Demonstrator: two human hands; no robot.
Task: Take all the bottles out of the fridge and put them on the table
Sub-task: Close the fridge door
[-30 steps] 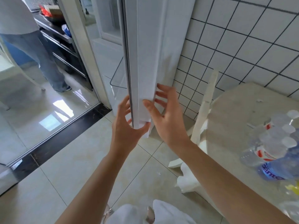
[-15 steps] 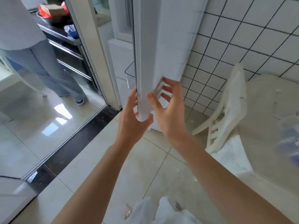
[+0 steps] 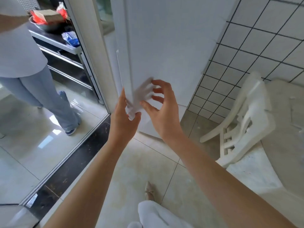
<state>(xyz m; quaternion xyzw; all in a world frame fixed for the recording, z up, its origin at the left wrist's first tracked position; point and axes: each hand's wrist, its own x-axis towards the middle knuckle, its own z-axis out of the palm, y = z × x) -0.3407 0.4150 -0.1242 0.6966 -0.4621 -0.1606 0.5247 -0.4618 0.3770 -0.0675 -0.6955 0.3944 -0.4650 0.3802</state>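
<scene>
— Both on the fridge door (image 3: 164,46)?
— Yes: your left hand (image 3: 122,119) grips its lower edge to swing it; your right hand (image 3: 162,111) hovers beside it, fingers spread, empty. No bottles show.

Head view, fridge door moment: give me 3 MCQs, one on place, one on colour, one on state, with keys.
1. Where is the white plastic chair?
A. right of the fridge, by the tiled wall
B. left, beyond the glass door
C. behind the other person

2. What colour is the fridge door?
A. black
B. white
C. red

3. What is the left hand doing?
A. hanging free
B. holding a bottle
C. gripping the door's lower edge

Answers:
1 A: the chair stands at the right, against the tiled wall.
2 B: the door panel is plain white.
3 C: its thumb and fingers wrap the door's corner, while the right hand hovers beside the door with fingers spread, holding nothing.
</scene>
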